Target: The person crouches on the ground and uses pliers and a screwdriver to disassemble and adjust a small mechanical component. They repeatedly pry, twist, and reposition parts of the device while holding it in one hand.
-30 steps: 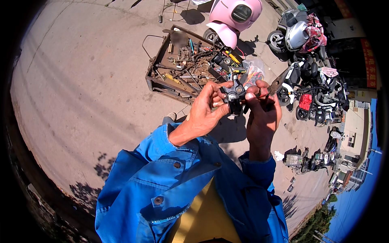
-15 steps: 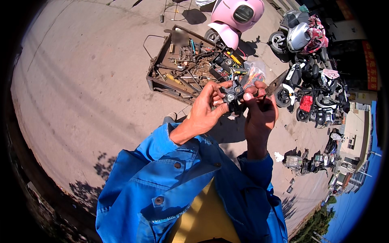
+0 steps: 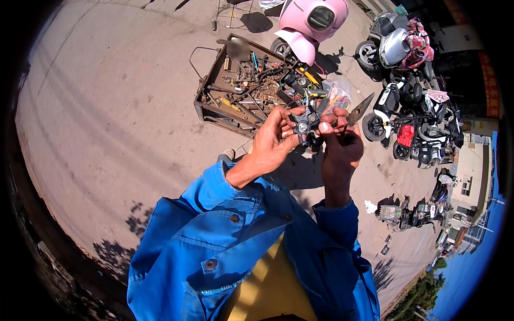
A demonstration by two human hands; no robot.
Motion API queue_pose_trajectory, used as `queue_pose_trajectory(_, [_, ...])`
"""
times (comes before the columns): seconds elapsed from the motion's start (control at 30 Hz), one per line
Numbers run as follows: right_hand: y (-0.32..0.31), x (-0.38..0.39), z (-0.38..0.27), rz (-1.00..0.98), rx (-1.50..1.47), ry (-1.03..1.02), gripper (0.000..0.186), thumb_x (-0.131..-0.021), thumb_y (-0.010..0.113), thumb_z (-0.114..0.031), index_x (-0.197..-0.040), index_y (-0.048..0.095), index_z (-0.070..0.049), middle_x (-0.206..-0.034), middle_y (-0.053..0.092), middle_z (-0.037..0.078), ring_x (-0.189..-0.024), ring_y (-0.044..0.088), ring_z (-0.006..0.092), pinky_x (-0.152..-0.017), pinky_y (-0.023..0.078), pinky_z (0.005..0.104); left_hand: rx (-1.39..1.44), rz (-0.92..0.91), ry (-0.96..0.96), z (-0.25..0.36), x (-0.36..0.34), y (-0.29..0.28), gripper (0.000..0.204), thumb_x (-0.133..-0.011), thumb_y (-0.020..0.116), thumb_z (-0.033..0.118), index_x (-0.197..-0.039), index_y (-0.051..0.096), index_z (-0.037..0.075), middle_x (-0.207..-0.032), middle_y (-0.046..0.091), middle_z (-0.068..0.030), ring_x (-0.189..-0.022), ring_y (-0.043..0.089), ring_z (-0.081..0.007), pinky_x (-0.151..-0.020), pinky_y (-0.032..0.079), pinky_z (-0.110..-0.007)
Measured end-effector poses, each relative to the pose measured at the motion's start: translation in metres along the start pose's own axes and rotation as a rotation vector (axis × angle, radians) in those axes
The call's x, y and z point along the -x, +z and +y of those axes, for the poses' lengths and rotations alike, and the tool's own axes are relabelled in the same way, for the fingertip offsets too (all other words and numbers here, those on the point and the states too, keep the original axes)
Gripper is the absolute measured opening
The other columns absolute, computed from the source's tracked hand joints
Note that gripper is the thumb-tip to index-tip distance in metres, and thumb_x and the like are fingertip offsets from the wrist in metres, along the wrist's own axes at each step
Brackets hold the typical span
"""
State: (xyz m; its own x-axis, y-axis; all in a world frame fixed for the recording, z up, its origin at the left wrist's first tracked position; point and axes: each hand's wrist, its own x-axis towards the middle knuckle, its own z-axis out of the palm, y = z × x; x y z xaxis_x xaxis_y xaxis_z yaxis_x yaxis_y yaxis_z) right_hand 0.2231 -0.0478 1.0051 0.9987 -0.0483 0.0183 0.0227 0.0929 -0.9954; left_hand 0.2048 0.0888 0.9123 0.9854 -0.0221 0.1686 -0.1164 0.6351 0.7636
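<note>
Between the thumb and fingers of my left hand (image 3: 272,140) is a black mechanical part (image 3: 306,124) with two round, metal-centred openings; its exact kind I cannot make out. My right hand (image 3: 342,150) is closed close against the right side of that part, its thumb and fingertips pinched near it. From behind the right fingers a dark, pointed metal tool (image 3: 360,109) sticks out to the upper right. Its handle is hidden in the hand, so I cannot tell what kind of tool it is. Both hands are held up in front of my body.
Beyond my hands, a rusty metal tray (image 3: 214,115) on the ground holds many loose tools and a black parts box (image 3: 289,99). A clear plastic bag (image 3: 338,91) lies beside it. A pink scooter (image 3: 308,21) stands behind; more scooters (image 3: 393,48) line the right side.
The black part has turned slightly in my left hand. My right hand has shifted a little left, and the pointed tool has tilted, with its red portion no longer showing.
</note>
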Motion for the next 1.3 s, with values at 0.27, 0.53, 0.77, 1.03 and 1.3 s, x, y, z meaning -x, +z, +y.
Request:
queue_pose_trajectory(0.27, [-0.001, 0.004, 0.003, 0.017, 0.014, 0.005, 0.044, -0.092, 0.071, 0.005, -0.133, 0.056, 0.002, -0.103, 0.069, 0.004, -0.091, 0.064, 0.008, -0.086, 0.051, 0.0233, 0.002, -0.022, 0.009, -0.004, 0.001, -0.003, 0.033, -0.101, 0.069, 0.015, -0.118, 0.043, 0.005, -0.135, 0.056, -0.0104, -0.111, 0.058, -0.013, -0.091, 0.053, -0.03])
queue_pose_trajectory(0.53, [-0.002, 0.008, 0.004, 0.009, 0.005, 0.013, 0.042, -0.093, 0.071, 0.005, -0.133, 0.056, 0.002, -0.105, 0.069, 0.004, -0.092, 0.064, 0.0079, -0.086, 0.051, 0.023, 0.004, -0.042, -0.005, -0.003, 0.004, -0.004, 0.03, -0.101, 0.066, 0.006, -0.12, 0.042, 0.005, -0.148, 0.05, -0.0156, -0.117, 0.057, -0.0156, -0.093, 0.054, -0.033])
queue_pose_trajectory(0.77, [-0.004, 0.011, 0.006, 0.012, -0.016, 0.03, 0.042, -0.093, 0.071, 0.004, -0.132, 0.056, 0.001, -0.106, 0.068, 0.003, -0.094, 0.062, 0.0075, -0.086, 0.051, 0.0228, -0.009, -0.056, -0.004, -0.001, 0.006, -0.004, 0.031, -0.1, 0.063, -0.002, -0.12, 0.042, 0.006, -0.152, 0.048, -0.0179, -0.122, 0.057, -0.0175, -0.097, 0.054, -0.035])
queue_pose_trajectory(1.03, [-0.007, 0.014, 0.01, 0.004, -0.006, 0.018, 0.042, -0.093, 0.071, 0.003, -0.133, 0.056, 0.0, -0.108, 0.068, 0.003, -0.093, 0.062, 0.0075, -0.085, 0.051, 0.023, -0.052, -0.063, -0.019, -0.006, 0.007, -0.007, 0.032, -0.097, 0.054, -0.013, -0.119, 0.041, 0.006, -0.153, 0.047, -0.0193, -0.121, 0.057, -0.0172, -0.096, 0.054, -0.034])
queue_pose_trajectory(1.3, [-0.006, 0.017, 0.011, 0.011, 0.046, 0.005, 0.041, -0.093, 0.071, 0.004, -0.131, 0.057, 0.0, -0.106, 0.069, 0.004, -0.092, 0.063, 0.0079, -0.084, 0.052, 0.0236, -0.048, -0.057, 0.027, -0.004, 0.006, -0.004, 0.034, -0.095, 0.052, -0.016, -0.118, 0.041, 0.007, -0.156, 0.045, -0.0212, -0.112, 0.06, -0.0147, -0.09, 0.053, -0.031])
